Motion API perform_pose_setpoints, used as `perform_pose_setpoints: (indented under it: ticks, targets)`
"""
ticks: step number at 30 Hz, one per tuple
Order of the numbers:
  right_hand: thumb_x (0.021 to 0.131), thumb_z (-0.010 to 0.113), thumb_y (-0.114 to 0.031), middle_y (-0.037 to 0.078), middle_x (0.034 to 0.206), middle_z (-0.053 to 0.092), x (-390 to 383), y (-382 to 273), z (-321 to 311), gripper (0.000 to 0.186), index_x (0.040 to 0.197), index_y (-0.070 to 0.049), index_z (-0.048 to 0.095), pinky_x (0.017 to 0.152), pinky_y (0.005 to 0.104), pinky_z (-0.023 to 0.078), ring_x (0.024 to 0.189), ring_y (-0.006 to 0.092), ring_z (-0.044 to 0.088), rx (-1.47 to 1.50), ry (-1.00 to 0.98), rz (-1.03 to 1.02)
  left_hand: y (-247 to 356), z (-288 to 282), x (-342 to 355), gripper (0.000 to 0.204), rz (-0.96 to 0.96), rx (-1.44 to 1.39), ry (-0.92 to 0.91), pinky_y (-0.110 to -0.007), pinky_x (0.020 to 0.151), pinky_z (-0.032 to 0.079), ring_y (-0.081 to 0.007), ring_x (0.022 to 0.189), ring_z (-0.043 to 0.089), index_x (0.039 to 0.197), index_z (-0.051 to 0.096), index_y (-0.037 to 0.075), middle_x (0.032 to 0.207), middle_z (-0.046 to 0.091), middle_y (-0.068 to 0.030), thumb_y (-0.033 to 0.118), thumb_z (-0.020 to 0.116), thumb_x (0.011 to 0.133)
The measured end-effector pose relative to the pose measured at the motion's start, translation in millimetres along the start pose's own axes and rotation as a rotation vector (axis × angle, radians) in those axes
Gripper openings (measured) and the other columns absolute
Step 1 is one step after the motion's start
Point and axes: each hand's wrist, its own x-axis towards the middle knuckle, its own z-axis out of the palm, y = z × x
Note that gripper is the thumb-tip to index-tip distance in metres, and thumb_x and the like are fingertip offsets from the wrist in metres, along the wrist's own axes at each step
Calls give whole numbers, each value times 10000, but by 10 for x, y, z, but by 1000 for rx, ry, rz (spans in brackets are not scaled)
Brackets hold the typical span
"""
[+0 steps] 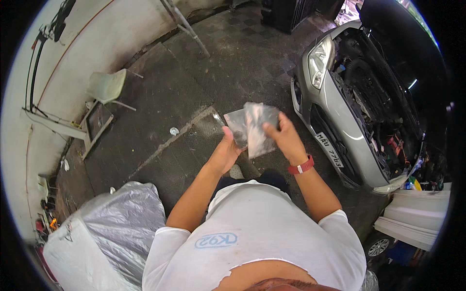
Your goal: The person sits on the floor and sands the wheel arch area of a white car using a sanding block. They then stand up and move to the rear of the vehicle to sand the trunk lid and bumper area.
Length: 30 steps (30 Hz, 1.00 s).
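In front of my body I hold two flat, crinkled, see-through plastic packets. My left hand [225, 153] grips the smaller, greyish packet [236, 122] by its lower edge, thumb on top. My right hand [287, 138], with a red band at the wrist, pinches the larger packet [257, 128] at its right side. The larger packet overlaps the smaller one. Pale pinkish patches show in it, but motion blur hides what they are. The fingers beneath the packets are mostly hidden.
A silver car [335, 116] with its hood raised stands close on my right. A plastic-covered bulk [121, 213] lies at lower left. A pale chair [108, 87] and a metal frame [97, 123] stand by the left wall. Crumpled litter [174, 131] lies on the dark floor.
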Motion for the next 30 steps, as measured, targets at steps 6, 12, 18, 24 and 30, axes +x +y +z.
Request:
perform_pose_setpoints:
  ticks: [6,12,18,24,30]
  targets:
    - [1024,654,-290,62,1151,687,1213,-72,-103,450,1362,-23,523,933,398,538,1031,163,664,434,-250,28,614,-390,1496,596,95,493,184,-365,1055,477,-186,1223,593,1423,505,24,1355,610,-89,93,786,902]
    - [1035,609,-395,41,997,730,2895,489,-619,319,1149,-100,654,542,276,512,782,152,703,861,31,503,1067,-566,3025,415,276,621,242,-345,1035,457,-167,1151,609,1310,595,34,1263,662,-58,151,763,950]
    - [1016,655,-240,61,1030,711,4958,-337,-1347,281,1210,-40,615,765,311,586,849,129,693,665,157,-11,1536,-424,4448,389,194,993,293,-324,991,452,-145,1121,591,1276,628,1,1219,680,-50,310,643,1040]
    - [946,719,-235,177,1193,683,5988,-474,-1417,421,1242,34,588,996,388,483,1116,220,631,-159,-231,-224,1835,-575,5670,545,39,854,144,-329,1019,436,-128,1166,552,1384,553,9,1283,641,-41,442,581,1055]
    - [959,729,-253,102,1167,672,7325,-260,-1611,434,1262,16,574,911,329,515,1050,147,613,119,-145,29,2162,-882,6838,751,110,94,62,-394,1134,406,-239,1349,503,1575,310,37,1525,478,-123,586,406,1071]
